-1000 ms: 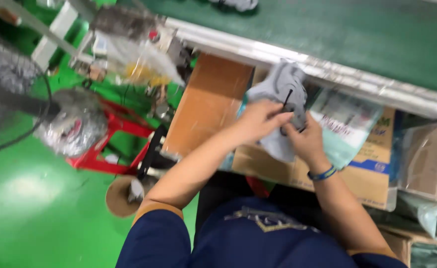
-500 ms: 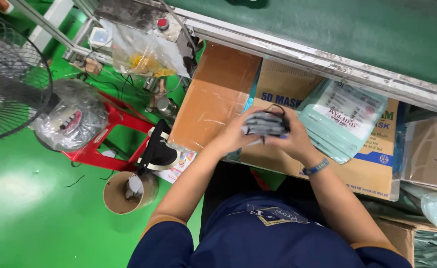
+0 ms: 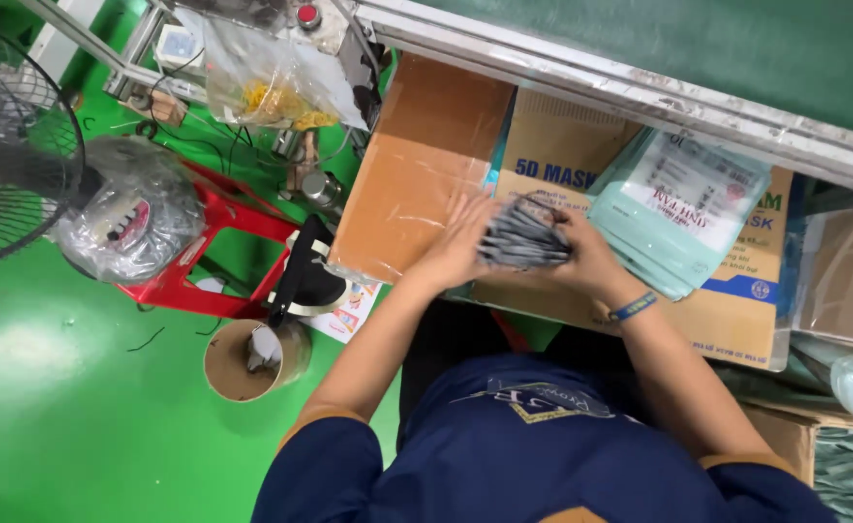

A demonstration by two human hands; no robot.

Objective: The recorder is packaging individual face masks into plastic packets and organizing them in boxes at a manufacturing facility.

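Both hands squeeze a stack of grey fabric face masks mid-frame, left hand flat against one end, right hand cupping the other. Loose grip here and I reckon it fans out over the brown cardboard box.

Floor: glossy green floor, with a bright patch of reflected light at the left.
Left edge: a wire-guarded fan.
Seating: a red plastic stool carrying a plastic-wrapped bundle.
Beside the stool: a cardboard tube standing on end.
Top: a green conveyor belt edged by a metal rail.
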